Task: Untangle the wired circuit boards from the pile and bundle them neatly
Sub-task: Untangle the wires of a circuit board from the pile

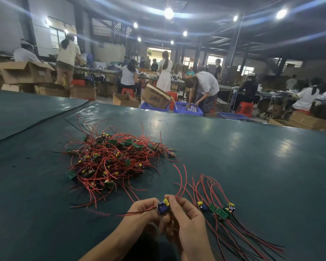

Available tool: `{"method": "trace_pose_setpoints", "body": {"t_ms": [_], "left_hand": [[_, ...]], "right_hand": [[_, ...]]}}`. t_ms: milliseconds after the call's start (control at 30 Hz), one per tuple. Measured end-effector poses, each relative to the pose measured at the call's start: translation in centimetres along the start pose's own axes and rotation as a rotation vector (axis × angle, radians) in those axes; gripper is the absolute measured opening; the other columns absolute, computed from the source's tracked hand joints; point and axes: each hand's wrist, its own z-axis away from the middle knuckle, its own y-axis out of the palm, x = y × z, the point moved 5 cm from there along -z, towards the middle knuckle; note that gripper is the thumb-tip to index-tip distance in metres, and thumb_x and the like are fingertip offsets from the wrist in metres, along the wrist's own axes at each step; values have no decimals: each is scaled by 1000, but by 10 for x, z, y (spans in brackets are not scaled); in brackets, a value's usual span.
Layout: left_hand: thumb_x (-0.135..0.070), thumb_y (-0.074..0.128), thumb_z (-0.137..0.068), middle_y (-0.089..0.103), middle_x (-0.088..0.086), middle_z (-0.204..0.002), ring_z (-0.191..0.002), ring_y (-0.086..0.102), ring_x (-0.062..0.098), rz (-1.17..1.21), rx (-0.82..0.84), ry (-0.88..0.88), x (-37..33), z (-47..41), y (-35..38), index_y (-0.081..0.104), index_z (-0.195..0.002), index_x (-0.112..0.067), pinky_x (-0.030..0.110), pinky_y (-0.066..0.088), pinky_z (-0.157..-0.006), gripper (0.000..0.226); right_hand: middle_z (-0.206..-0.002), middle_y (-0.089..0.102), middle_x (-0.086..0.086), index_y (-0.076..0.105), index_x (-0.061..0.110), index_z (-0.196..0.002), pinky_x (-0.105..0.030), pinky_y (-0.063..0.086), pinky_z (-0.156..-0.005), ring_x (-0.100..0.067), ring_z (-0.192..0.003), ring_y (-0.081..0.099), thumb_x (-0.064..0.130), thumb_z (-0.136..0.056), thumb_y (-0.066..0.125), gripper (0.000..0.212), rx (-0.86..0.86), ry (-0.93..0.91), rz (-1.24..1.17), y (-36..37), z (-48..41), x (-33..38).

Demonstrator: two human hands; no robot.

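1 board [163, 207] hangs over the tabletop [252, 157], between pile [111, 159] and sorted row [218, 210]: left hand [139, 210] grips it, right hand [184, 211] pinches its red wire [181, 181]. Likely light, fragile; limp wires snag, so hold board edges.

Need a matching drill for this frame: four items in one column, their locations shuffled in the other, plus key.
1. tangled pile of red-wired green circuit boards
2. single wired board with blue and yellow parts
3. laid-out row of wired boards
4. blue plastic crate

A. beyond the table's far edge
B. on the dark green table, right of the hands
C. pinched between left hand and right hand
D. on the table, ahead-left of the hands

Pairs: 1-D, 2-C, 3-B, 4-A
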Motion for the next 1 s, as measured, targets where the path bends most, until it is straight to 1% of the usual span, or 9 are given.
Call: {"method": "trace_pose_setpoints", "body": {"t_ms": [100,233,400,500,567,733,800,900,1000], "left_hand": [[-24,72,-63,59,16,-70,-68,57,26,-68,51,27,-2,1,-1,68,-75,-10,34,45,-66,19],[-32,76,-71,62,13,-73,-69,59,23,-87,84,75,-6,4,3,67,-83,-4,28,47,-67,32],[-41,71,-82,59,5,-58,-56,56,17,-168,-55,142,-13,4,4,64,-58,-16,24,44,-55,35],[-36,63,-78,56,3,-52,-51,54,14,-147,-95,108,-14,3,0,61,-50,-16,22,44,-53,34],[-35,62,-77,56,2,-51,-50,54,13,-134,-92,92,-12,3,0,61,-50,-16,21,43,-53,34],[-36,63,-77,56,2,-51,-49,53,14,-122,-78,82,-10,3,-1,60,-49,-17,21,44,-54,34],[-37,70,-81,56,5,-51,-49,54,15,-133,-75,90,-9,2,-2,60,-49,-16,22,45,-55,39],[-38,65,-77,58,7,-52,-49,55,17,-153,-63,95,-8,2,-2,60,-49,-16,24,46,-56,36],[-47,66,-70,58,8,-52,-50,54,18,-184,-40,115,-9,1,0,62,-50,-15,25,44,-57,38]], "right_hand": [[-58,64,-16,77,14,-79,-28,48,-48,-19,-43,54,31,-64,72,23,-17,-17,12,-1,0,1],[-60,65,-12,78,19,-76,-28,48,-46,-19,-48,56,24,-76,71,9,-35,-52,81,-5,0,7],[-62,69,-12,78,14,-74,-24,50,-47,-17,-51,63,6,-86,65,20,-54,-28,44,-1,0,3],[-65,61,-15,79,15,-75,-27,49,-57,-23,-61,57,9,-87,66,19,-74,-29,59,-4,-1,3],[-71,68,-17,79,15,-73,-30,54,-59,-25,-65,63,9,-87,66,20,-78,-28,57,-6,-2,3],[-71,71,-15,76,15,-66,-29,55,-56,-22,-63,68,9,-86,67,23,-114,-1,35,-7,-1,3],[-63,68,-11,75,16,-63,-25,50,-50,-17,-54,63,10,-86,68,25,-147,-8,40,-8,-1,3],[-52,61,-2,76,18,-65,-20,40,-41,-9,-41,51,14,-87,68,24,-185,-40,77,-11,-1,4],[-48,56,7,78,22,-74,-18,34,-43,-3,-39,43,18,-89,66,20,-215,-114,144,-15,-2,7]]}}
